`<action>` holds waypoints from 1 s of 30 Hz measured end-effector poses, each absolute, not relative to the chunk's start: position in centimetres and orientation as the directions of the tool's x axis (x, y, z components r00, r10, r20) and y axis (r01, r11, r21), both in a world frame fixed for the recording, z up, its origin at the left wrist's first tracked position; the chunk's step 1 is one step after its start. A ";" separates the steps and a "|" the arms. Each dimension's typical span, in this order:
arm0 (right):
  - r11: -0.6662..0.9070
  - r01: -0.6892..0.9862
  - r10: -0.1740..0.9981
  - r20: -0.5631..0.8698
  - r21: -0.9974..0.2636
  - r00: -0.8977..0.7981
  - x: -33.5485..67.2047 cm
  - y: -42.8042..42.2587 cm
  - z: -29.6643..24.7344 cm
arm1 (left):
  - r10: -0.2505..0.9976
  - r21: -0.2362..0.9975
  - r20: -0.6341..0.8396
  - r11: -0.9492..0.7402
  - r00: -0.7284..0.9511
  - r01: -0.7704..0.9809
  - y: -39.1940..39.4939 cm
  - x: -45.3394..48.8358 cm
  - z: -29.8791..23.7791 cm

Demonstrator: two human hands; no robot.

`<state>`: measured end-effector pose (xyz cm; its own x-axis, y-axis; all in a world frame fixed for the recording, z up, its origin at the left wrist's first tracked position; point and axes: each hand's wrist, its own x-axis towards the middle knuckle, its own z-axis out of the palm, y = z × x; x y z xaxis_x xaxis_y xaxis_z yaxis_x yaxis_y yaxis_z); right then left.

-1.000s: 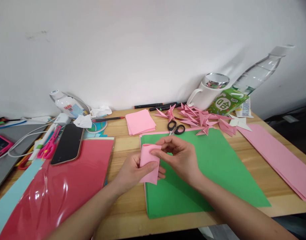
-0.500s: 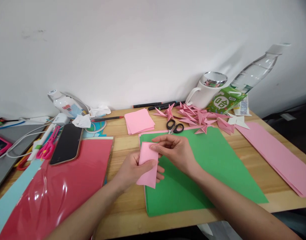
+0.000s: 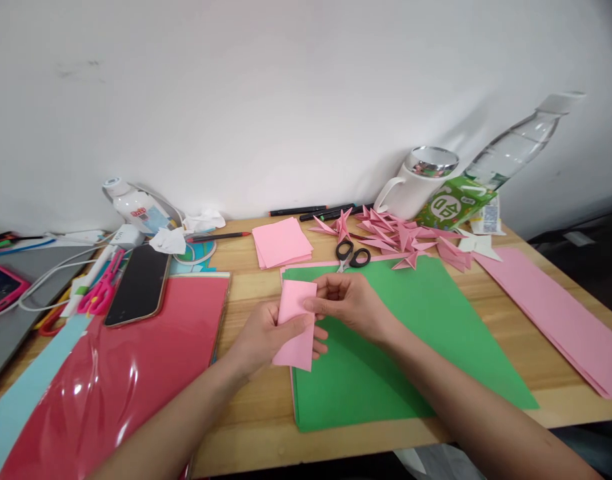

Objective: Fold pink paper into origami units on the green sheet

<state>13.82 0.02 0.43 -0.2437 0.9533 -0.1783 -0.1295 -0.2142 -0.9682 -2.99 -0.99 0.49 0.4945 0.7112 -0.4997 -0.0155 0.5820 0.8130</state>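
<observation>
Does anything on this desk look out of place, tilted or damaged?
Yes. The clear plastic bottle at the back right leans steeply against the wall, not upright. Crumpled white tissue lies near the phone. The pink paper in both hands looks undamaged.

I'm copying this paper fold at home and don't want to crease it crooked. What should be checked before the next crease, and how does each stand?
1. Left hand has a grip on the pink paper: ok, thumb across its front.
2. Right hand pinches the top edge: ok.
3. Edges lined up: cannot tell, fingers cover them.
4. Flat surface beneath: ok, green sheet lies on the table.
5. Scissors away from the hands: ok, beyond the sheet's far edge.
6. Spare pink squares stacked nearby: ok.
</observation>
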 end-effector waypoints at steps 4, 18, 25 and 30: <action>-0.204 -0.086 0.959 -0.182 -0.975 -0.215 13.9 0.1 0.4 | 0.714 0.813 -0.532 0.581 0.455 0.039 -0.7 -3.0 0.3; -0.226 -0.075 0.957 -0.208 -0.971 -0.200 14.6 0.7 -0.3 | 0.615 0.757 -0.551 0.653 0.564 0.028 -0.5 -3.2 0.8; -0.248 -0.058 0.953 -0.233 -0.967 -0.193 14.8 0.8 -0.3 | 0.607 0.754 -0.531 0.657 0.591 0.002 -0.5 -3.1 1.0; -0.261 -0.067 0.953 -0.246 -0.963 -0.179 14.7 0.8 -0.6 | 0.613 0.761 -0.517 0.648 0.597 -0.006 -0.6 -3.2 1.0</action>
